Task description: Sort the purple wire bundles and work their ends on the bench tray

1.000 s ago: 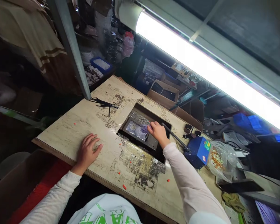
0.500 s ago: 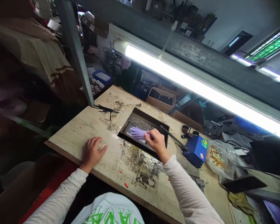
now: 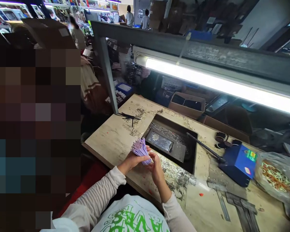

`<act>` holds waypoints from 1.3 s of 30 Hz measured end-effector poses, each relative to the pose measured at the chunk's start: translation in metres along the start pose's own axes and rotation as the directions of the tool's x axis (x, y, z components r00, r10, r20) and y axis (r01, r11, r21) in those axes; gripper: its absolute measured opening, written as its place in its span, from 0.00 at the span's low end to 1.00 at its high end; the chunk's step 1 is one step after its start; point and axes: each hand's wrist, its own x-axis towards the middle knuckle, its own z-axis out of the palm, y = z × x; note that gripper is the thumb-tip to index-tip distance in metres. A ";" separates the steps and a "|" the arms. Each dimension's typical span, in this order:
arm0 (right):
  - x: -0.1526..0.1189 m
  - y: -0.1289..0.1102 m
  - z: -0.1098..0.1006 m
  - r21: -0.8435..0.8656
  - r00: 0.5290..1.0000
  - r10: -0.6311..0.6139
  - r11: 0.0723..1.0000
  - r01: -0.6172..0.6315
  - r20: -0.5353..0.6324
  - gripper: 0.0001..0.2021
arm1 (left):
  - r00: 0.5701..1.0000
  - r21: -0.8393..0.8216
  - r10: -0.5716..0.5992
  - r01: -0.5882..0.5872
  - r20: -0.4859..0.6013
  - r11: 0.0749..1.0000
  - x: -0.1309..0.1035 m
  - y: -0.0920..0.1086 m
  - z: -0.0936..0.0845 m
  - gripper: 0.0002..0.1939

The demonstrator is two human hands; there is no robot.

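A bundle of thin purple wires (image 3: 139,147) is upright but tilted, above the near side of the bench, its pinkish-brown tips facing up. My left hand (image 3: 132,161) wraps round the lower part, thumb across the front. At the bundle's bottom end, my right hand (image 3: 157,167) is closed with curled fingertips against it; part of the grip is hidden. Just beyond both hands lies a recessed dark tray (image 3: 194,161), with a shiny rectangular plate (image 3: 160,141) and scattered metallic bits inside.
A blue box (image 3: 239,164) with a dark rod (image 3: 207,148) stands right of the tray, beside a plastic bag (image 3: 273,174) of coloured bands. Black strips (image 3: 129,116) lie at the far left. A bright tube lamp (image 3: 207,80) spans above. People stand in the background.
The purple bundle has come out of the tray toward me and now stands tilted upward. My left hand left the bench and grips it; my right hand moved to its bottom end. The view swung left.
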 end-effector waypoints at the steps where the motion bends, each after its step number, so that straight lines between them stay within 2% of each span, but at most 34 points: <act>1: 0.002 -0.002 -0.004 -0.006 1.000 0.028 1.000 -0.028 -0.011 0.27 | 0.999 0.110 0.019 -0.015 -0.033 0.994 -0.001 0.000 -0.005 0.30; 4: 0.007 -0.008 -0.015 -0.021 0.998 0.038 0.999 -0.039 -0.057 0.27 | 0.989 0.423 0.119 -0.070 -0.091 0.904 -0.001 -0.008 -0.019 0.23; 6: 0.007 -0.010 -0.020 -0.086 0.998 0.007 0.996 -0.012 -0.060 0.26 | 0.987 0.512 0.137 -0.073 -0.088 0.856 0.000 -0.017 -0.028 0.22; 9: 0.004 -0.007 -0.025 -0.193 0.999 -0.021 0.981 0.015 -0.029 0.25 | 0.992 0.515 0.118 -0.082 -0.037 0.853 0.003 -0.024 -0.041 0.24; 11: 0.001 -0.002 -0.028 -0.259 0.999 -0.043 0.965 0.040 -0.004 0.24 | 0.994 0.495 0.113 -0.100 0.004 0.863 0.006 -0.022 -0.047 0.26; 14: -0.002 0.004 -0.029 -0.432 0.989 -0.149 0.890 0.143 0.021 0.20 | 0.994 0.463 0.100 -0.103 0.031 0.880 0.011 -0.016 -0.048 0.27; 17: -0.002 0.008 -0.021 -0.641 0.935 -0.337 0.696 0.324 0.108 0.19 | 0.996 0.421 0.082 -0.056 -0.045 0.905 0.012 -0.017 -0.032 0.26; 19: -0.002 0.009 -0.011 -0.666 0.888 -0.417 0.609 0.431 0.194 0.22 | 0.990 0.386 0.072 -0.020 -0.120 0.922 0.009 -0.021 -0.013 0.23; 21: -0.003 0.007 0.000 -0.602 0.871 -0.439 0.640 0.477 0.223 0.23 | 0.983 0.339 0.070 -0.008 -0.171 0.941 0.004 -0.021 0.006 0.22; 23: -0.004 0.003 0.007 -0.518 0.885 -0.410 0.720 0.462 0.221 0.21 | 0.987 0.302 0.060 -0.012 -0.151 0.953 -0.003 -0.014 0.020 0.23; 24: -0.006 0.000 0.008 -0.482 0.894 -0.383 0.753 0.448 0.233 0.21 | 0.993 0.288 0.051 -0.017 -0.110 0.958 -0.006 -0.007 0.024 0.24; 26: -0.009 -0.007 0.004 -0.436 0.896 -0.309 0.792 0.429 0.319 0.20 | 0.998 0.289 0.032 -0.046 0.054 0.956 -0.012 0.010 0.028 0.23; 28: -0.014 -0.014 -0.003 -0.437 0.876 -0.251 0.789 0.432 0.413 0.19 | 0.979 0.298 0.020 -0.082 0.205 0.951 -0.017 0.025 0.028 0.21; 30: -0.017 -0.018 -0.008 -0.475 0.864 -0.231 0.757 0.449 0.448 0.19 | 0.962 0.308 -0.002 -0.085 0.273 0.948 -0.022 0.033 0.029 0.18; 33: -0.022 -0.020 -0.011 -0.515 0.859 -0.256 0.712 0.477 0.443 0.19 | 0.977 0.308 -0.021 -0.047 0.213 0.950 -0.028 0.033 0.037 0.15; 36: -0.024 -0.020 -0.010 -0.533 0.857 -0.277 0.688 0.492 0.434 0.17 | 0.991 0.272 0.001 -0.038 0.135 0.961 -0.032 0.030 0.047 0.18; 39: -0.025 -0.018 -0.010 -0.575 0.868 -0.271 0.662 0.481 0.416 0.14 | 0.993 0.243 -0.011 -0.017 0.114 0.970 -0.034 0.029 0.053 0.18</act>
